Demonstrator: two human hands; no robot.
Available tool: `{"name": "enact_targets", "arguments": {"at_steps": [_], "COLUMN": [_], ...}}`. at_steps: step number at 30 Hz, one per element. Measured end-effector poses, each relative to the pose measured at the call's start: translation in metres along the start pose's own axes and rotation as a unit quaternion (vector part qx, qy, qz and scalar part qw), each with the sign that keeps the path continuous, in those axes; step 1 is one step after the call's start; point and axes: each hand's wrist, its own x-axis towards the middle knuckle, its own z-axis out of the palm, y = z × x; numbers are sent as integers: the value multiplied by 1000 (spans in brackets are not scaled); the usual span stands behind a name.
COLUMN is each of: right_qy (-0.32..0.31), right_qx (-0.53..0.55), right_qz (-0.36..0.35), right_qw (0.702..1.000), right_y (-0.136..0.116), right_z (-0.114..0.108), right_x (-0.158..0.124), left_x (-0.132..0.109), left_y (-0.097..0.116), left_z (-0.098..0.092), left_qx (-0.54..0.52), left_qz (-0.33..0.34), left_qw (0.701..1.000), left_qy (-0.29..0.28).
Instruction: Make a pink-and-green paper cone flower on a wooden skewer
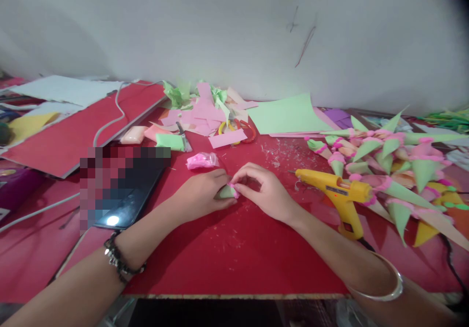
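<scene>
At the middle of the red table, my left hand (pixel 201 192) is closed around a small light green paper cone (pixel 224 192). The cone lies tilted, its mouth toward the right, with bright pink trim (pixel 234 190) along its rim. My right hand (pixel 261 190) pinches that trim between thumb and fingertips; part of the rim is hidden by the fingers. Just beyond my left hand lies a clear packet of soft pink material (pixel 202 160). To the right of my right hand rests a yellow hot glue gun (pixel 331 185), its nozzle pointing left and a small red light lit.
Finished pink-rimmed paper cones (pixel 390 158) are heaped at the right. Green paper sheets (pixel 284 114), pink paper scraps (pixel 205 109), scissors (pixel 248 130) and a craft knife (pixel 183 136) lie toward the wall. A dark phone (pixel 135 205) and a red board (pixel 84 126) with a white cable are at the left.
</scene>
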Motion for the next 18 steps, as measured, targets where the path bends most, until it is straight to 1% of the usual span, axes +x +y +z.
{"name": "enact_targets", "arguments": {"at_steps": [4, 10, 15, 18], "right_qy": [-9, 6, -8, -9], "right_qx": [12, -19, 21, 22], "right_qz": [3, -1, 12, 13], "right_qw": [1000, 1000, 1000, 1000], "right_y": [-1, -1, -2, -3], "right_z": [0, -1, 1, 3], "right_x": [-1, 0, -1, -2], "left_x": [0, 0, 0, 0], "left_y": [-1, -1, 0, 0], "left_z": [0, 0, 0, 0], "left_qx": [-1, 1, -8, -8], "left_qz": [0, 2, 2, 0], "left_qw": [1000, 1000, 1000, 1000], "left_qy": [-1, -1, -6, -5]}}
